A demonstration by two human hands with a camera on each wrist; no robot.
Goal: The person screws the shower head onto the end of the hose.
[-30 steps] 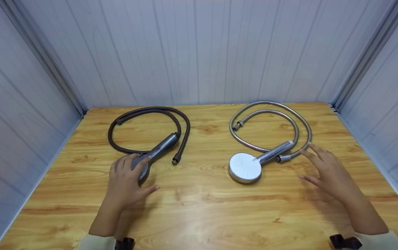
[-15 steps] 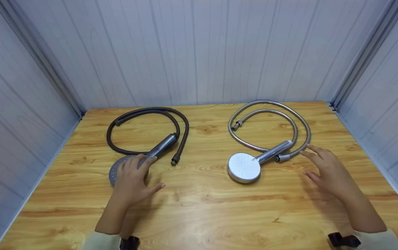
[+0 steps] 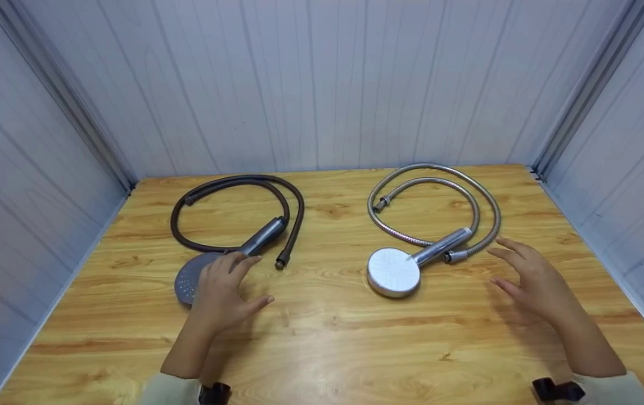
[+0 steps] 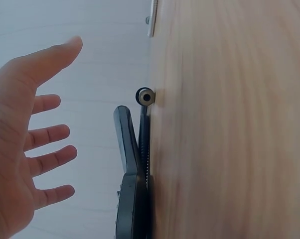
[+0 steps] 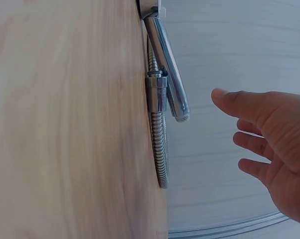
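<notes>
My left hand (image 3: 223, 298) hovers over the dark grey shower head (image 3: 188, 281), fingers spread and thumb apart; it hides part of the head and lower handle. In the left wrist view a gap shows between that hand and the dark shower head (image 4: 131, 206). A dark brown shower hose (image 3: 175, 219) lies coiled behind it, one end fitting (image 3: 281, 261) near the handle. My right hand (image 3: 535, 281), fingers relaxed, is held right of the chrome shower head (image 3: 393, 272) and the silver metal hose (image 3: 496, 208). In the right wrist view its fingers hold nothing beside the chrome handle (image 5: 169, 67).
Everything lies on a wood-grain table (image 3: 327, 337). Pale panelled walls (image 3: 322, 84) close it in at the back, left and right. The silver hose's threaded end (image 3: 381, 204) lies inside its coil, and its other end (image 3: 456, 256) is by the chrome handle.
My left hand has shifted to the right across the dark shower head, uncovering more of its left side. The right hand has barely moved. Both shower heads and hoses lie as before.
</notes>
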